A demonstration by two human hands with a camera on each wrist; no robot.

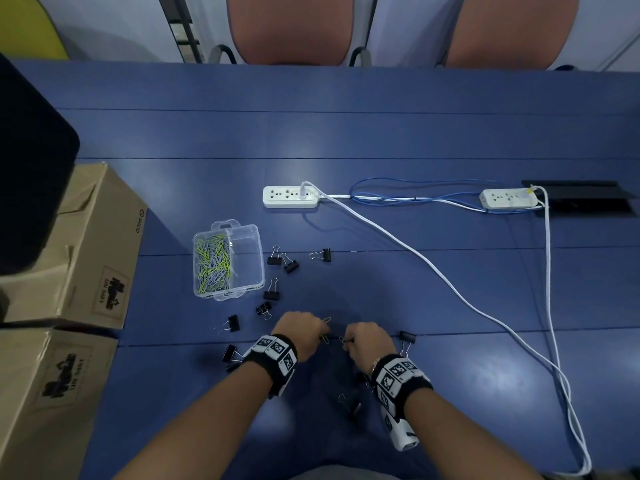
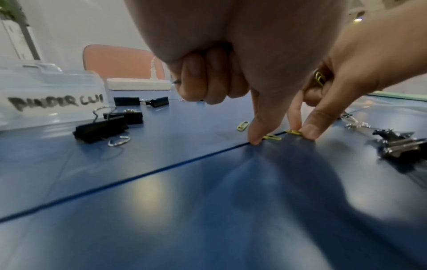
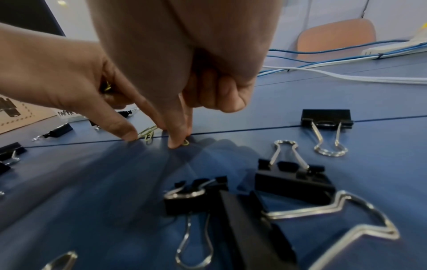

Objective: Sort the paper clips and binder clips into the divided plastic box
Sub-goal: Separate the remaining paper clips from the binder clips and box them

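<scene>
Office/mtg rm: blue table (image 1: 381,133), chairs (image 1: 291,26), power strips (image 1: 290,196), cardboard boxes (image 1: 86,244).

There is one plastic box (image 1: 254,237) with two compartments, and the paper clips (image 1: 213,261) in one are too many to count; three loose paper clips (image 2: 242,126) on the table (image 1: 381,133); about eleven binder clips (image 1: 272,293), some partly hidden; two power strips (image 1: 290,197); two cardboard boxes (image 1: 86,244); two chairs (image 1: 291,29)
</scene>
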